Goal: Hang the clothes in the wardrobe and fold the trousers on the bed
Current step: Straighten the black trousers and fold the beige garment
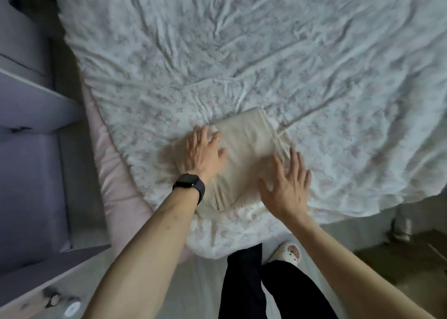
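Here, both hands' fingers (296,160) lie straight, spread on folded trousers (244,154).

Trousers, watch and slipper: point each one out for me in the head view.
trousers (244,154), head view, middle of the top folded layer.
watch (186,180), head view, on its dark face.
slipper (289,251), head view, on the white toe part.

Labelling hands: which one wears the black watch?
The left hand, on the folded beige trousers: black wristwatch on its wrist. The right hand has a bare wrist.
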Demonstrator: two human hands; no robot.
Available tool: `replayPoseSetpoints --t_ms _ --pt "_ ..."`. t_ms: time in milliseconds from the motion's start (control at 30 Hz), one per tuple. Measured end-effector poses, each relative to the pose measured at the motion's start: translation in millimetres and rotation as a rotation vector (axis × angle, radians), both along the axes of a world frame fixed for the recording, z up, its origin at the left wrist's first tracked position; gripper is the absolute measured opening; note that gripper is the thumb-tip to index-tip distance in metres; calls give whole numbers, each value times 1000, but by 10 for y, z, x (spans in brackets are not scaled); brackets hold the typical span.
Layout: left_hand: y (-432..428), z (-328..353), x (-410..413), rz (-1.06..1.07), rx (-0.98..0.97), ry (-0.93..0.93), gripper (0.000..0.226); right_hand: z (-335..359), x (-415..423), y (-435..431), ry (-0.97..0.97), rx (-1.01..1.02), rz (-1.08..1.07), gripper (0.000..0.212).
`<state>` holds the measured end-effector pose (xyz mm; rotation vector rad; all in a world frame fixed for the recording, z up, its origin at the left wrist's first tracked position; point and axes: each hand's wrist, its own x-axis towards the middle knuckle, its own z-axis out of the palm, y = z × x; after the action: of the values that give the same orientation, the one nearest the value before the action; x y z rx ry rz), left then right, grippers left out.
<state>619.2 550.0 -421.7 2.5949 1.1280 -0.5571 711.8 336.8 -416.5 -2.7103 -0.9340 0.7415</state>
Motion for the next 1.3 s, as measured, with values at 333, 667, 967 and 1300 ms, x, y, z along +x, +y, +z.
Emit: replayPoseSetpoints --t_ms 333,667,967,1300 --pt "-113 -54 126 -733 129 -129 61 -212 -655 -57 -74 116 -67 63" --pt "466 -627 179 -453 81 -121 73 -828 -482 69 124 -85 -804 88" --pt "952 -35 523 -407 -472 24 67 -69 -1271 169 576 470 -1277 85" --pt "1046 17 790 -131 -937 10 70 -224 -1334 455 566 671 -1389 94"
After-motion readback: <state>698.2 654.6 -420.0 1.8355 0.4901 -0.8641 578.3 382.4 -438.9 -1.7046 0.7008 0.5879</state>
